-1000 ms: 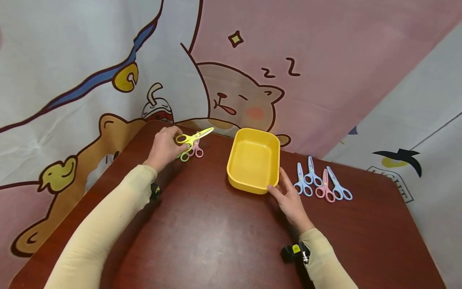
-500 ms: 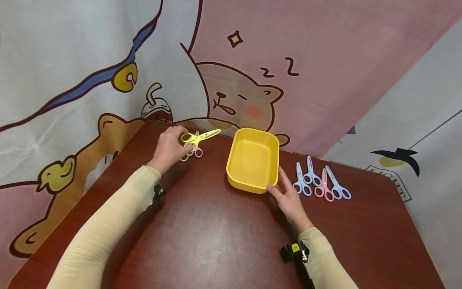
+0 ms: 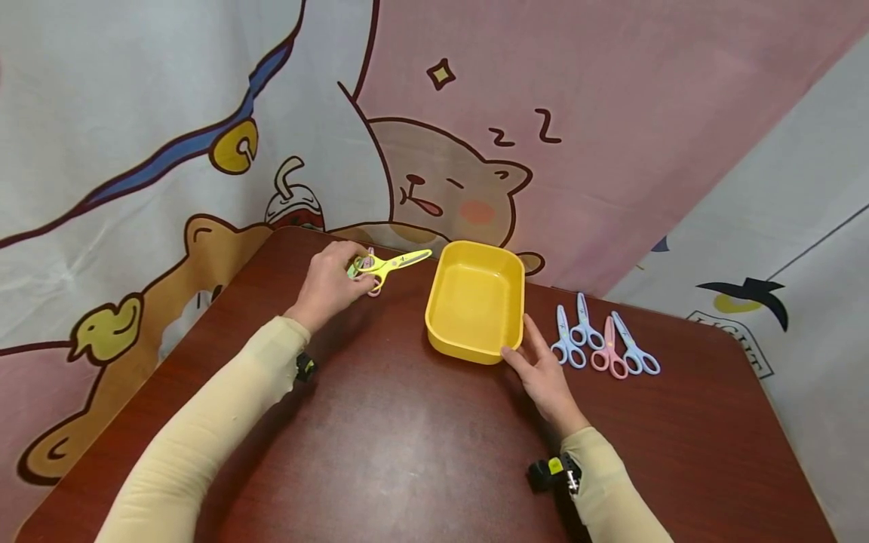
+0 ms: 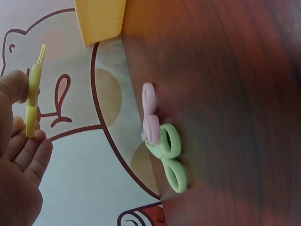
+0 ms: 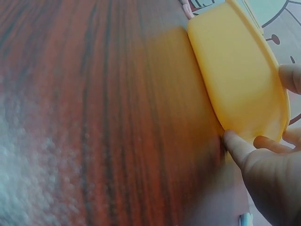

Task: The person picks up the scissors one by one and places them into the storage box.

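Observation:
My left hand (image 3: 333,277) pinches a pair of yellow scissors (image 3: 402,261) by its handles, blades pointing right toward the box. In the left wrist view the scissors show edge-on between thumb and fingers. Behind and below this hand, pink scissors (image 4: 149,101) and green scissors (image 4: 171,174) lie together on the table, partly hidden in the head view. My right hand (image 3: 548,383) rests against the near right corner of a yellow box (image 3: 468,354), its thumb on the near wall and fingers along the right side. The inside of the box shows bare.
Right of the box lie several scissors: blue pairs (image 3: 634,351) and a pink pair (image 3: 610,354). The brown table (image 3: 394,452) backs onto a wall cloth (image 3: 611,113) with cartoon prints. Black wrist devices (image 3: 553,473) sit on the forearms.
My left hand has moved right with the yellow scissors, bringing their tips close to the box's left rim. The right hand and the box have stayed in place.

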`<action>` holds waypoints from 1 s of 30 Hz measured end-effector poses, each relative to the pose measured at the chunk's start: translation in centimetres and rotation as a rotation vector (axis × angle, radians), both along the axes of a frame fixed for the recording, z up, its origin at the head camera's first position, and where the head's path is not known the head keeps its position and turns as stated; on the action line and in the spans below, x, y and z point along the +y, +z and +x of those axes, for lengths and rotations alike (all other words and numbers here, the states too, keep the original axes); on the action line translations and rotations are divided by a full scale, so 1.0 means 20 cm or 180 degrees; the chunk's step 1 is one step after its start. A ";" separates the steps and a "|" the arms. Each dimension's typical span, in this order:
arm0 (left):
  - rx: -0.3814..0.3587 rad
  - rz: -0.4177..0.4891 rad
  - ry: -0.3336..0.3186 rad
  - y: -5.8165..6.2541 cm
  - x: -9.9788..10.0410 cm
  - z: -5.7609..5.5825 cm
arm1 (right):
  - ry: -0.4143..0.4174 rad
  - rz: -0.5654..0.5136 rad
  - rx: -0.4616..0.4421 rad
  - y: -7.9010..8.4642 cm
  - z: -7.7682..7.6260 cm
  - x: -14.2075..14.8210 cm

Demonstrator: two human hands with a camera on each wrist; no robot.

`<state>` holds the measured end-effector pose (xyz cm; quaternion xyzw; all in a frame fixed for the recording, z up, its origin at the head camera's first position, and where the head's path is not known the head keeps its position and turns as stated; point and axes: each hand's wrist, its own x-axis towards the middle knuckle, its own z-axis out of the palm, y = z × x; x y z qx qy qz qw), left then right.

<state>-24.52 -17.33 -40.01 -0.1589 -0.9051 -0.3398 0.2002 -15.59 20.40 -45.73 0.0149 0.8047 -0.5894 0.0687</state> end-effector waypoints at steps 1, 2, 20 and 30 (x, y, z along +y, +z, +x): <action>0.0017 0.0017 -0.0011 0.00 0.01 0.00 | 0.0008 -0.0001 0.0001 0.00 0.00 0.00; 0.0038 0.0028 -0.0026 0.00 0.02 0.00 | 0.0004 -0.0004 -0.0004 0.00 0.00 0.00; -0.0023 0.0002 -0.0219 0.01 0.17 0.03 | 0.0000 -0.0065 0.0102 -0.01 0.00 0.00; -0.0098 -0.0048 -0.0420 0.03 0.23 0.03 | -0.0010 -0.0036 0.0070 -0.01 0.00 0.00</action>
